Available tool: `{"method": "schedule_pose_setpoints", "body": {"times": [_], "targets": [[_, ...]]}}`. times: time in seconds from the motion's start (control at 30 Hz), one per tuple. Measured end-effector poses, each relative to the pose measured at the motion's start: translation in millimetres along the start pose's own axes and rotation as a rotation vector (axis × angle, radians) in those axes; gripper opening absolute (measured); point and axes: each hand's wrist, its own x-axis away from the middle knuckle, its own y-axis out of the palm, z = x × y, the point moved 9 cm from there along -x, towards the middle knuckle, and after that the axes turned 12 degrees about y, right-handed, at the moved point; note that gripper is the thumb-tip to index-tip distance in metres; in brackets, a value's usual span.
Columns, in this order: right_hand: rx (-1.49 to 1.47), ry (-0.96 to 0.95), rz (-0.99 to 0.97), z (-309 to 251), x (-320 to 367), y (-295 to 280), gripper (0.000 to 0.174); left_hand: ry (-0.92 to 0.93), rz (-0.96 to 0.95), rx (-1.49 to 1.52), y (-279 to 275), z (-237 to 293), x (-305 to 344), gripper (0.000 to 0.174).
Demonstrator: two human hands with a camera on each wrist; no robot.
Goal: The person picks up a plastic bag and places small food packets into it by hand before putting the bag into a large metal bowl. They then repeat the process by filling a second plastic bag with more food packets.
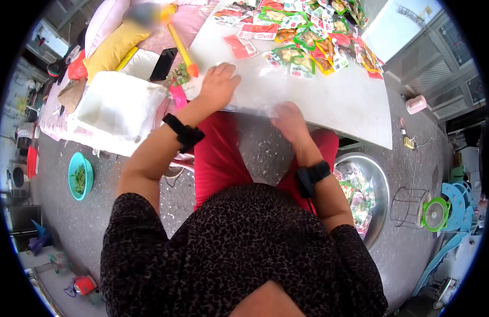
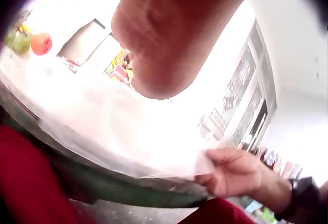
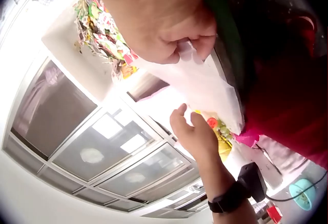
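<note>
A clear plastic bag (image 1: 255, 100) lies along the near edge of the white table, also seen as a translucent sheet (image 3: 205, 83) in the right wrist view. The right hand (image 1: 291, 122) pinches one end of it between thumb and fingers, as the right hand (image 3: 169, 29) shows close up. At the other end, the left hand (image 1: 219, 85) is over the tabletop with fingers spread and loosely bent; in the right wrist view the left hand (image 3: 197, 134) appears apart from the sheet. Whether its palm touches the plastic cannot be told.
Many colourful food packets (image 1: 308, 37) are heaped at the table's far side. Left of the table are a white foam box (image 1: 117, 105), a black phone (image 1: 163, 64) and a yellow toy hammer (image 1: 182, 50). A metal basin (image 1: 379, 195) of packets stands on the floor at right.
</note>
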Motion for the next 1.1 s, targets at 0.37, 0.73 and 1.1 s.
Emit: {"method": "schedule_pose_setpoints", "body": {"times": [0.37,0.73,1.1], "targets": [[0.164,0.052,0.034,-12,11,32,0.016,-0.882,-0.087,1.187,101,42,14,0.023],[0.297,-0.043,0.009,-19,-11,10,0.016,-0.905,-0.211,1.412,127,54,20,0.017],[0.24,-0.257,-0.113,-27,-10,12,0.01,-0.993,-0.111,1.725,124,57,18,0.018]]}}
